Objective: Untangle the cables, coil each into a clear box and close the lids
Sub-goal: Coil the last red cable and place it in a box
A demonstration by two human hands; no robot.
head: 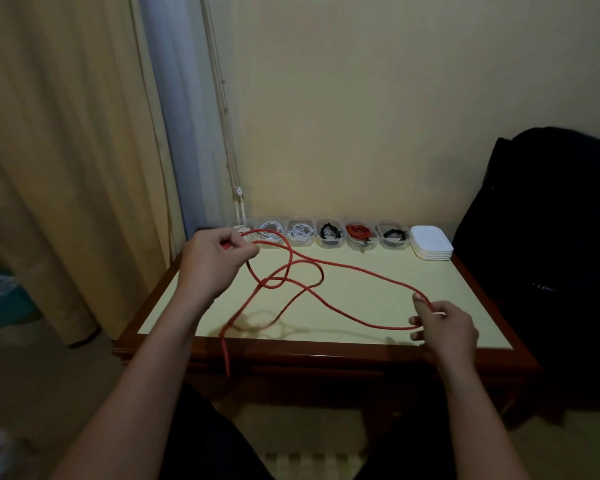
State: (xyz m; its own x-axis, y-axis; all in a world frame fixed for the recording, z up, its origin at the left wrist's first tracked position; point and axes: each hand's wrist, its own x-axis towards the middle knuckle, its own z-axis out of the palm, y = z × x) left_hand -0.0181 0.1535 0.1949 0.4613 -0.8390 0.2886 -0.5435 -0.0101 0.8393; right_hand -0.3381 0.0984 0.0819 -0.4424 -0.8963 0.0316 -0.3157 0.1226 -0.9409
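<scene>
One loose knot [272, 282] is sitting in the red cable [361, 276], and I am placing everything else from it. Left of the knot and a little beyond it, my left hand [215, 261] is pinching the cable, fingers [246, 251] curled on it. Right of the knot and nearer me, my right hand [447, 327] is gripping the bend of a long loop, fingers [420, 303] closed round it. The cable is hanging between my hands just above the surface [378, 261], and its free end [226, 358] is dangling over the near edge, below the knot.

As I am judging it, pulling my hands apart is going to cinch the knot rather than open it; the end probably needs feeding back through first. A swinging loop could also knock the containers.

Beyond the knot, six boxes [329, 245] are standing in a row, all lidless. The leftmost is half hidden by my left hand and is holding something pale. Then two are holding white cables, one black, one red, one black. Right of the knot, at the row's end, the lids [432, 242] are waiting in a stack.
</scene>
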